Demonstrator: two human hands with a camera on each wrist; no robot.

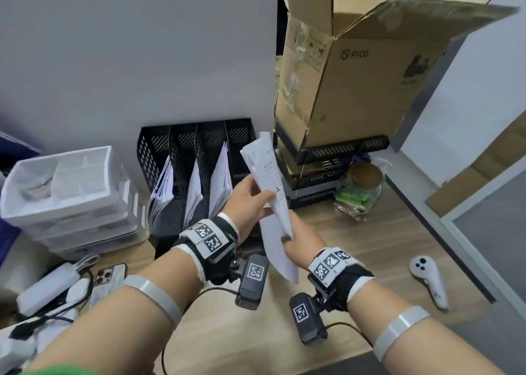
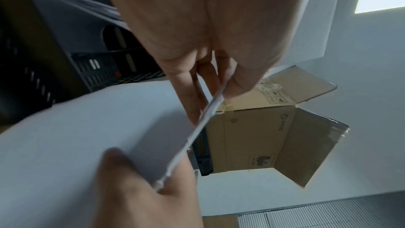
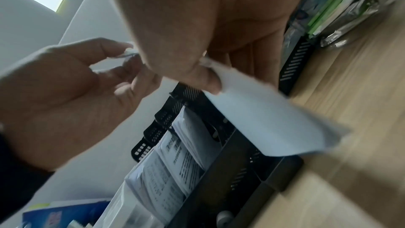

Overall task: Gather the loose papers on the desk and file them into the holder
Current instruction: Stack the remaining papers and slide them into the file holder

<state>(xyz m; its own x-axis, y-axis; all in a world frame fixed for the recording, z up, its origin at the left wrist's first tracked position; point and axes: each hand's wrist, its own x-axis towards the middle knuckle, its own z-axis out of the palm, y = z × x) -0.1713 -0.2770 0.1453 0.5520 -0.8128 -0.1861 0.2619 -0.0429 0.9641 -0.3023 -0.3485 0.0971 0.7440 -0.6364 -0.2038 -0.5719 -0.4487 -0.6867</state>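
A thin sheaf of white printed papers (image 1: 273, 201) is held up in the air above the wooden counter (image 1: 355, 249), tilted so its top leans away toward the wall, just in front of the black mesh file holder (image 1: 199, 144). The left hand (image 1: 246, 201) pinches the sheaf near its middle along the left edge, thumb on the near face and fingers curled behind it; the left wrist view shows the paper's edge running between that thumb and the fingers (image 2: 197, 93). The right hand (image 1: 301, 242) pinches the lower part of the sheaf between thumb and fingers, and in the right wrist view a corner of the paper sticks out past its thumb (image 3: 201, 79). The file holder stands against the white wall, with four upright slots; the three left slots each contain leaning papers (image 1: 193, 189), while what the rightmost slot contains is hidden behind the held sheaf. Left of the holder sit stacked clear plastic trays (image 1: 68, 195), and nearer the person lie a smartphone (image 1: 106, 279) and white chargers with cables (image 1: 48, 289). Right of the holder an open cardboard box marked PICO (image 1: 355, 70) rests on stacked black trays (image 1: 330, 169), with a cork-lidded glass jar (image 1: 360, 189) beside them and a white handheld controller (image 1: 428, 279) lying on the counter farther right.
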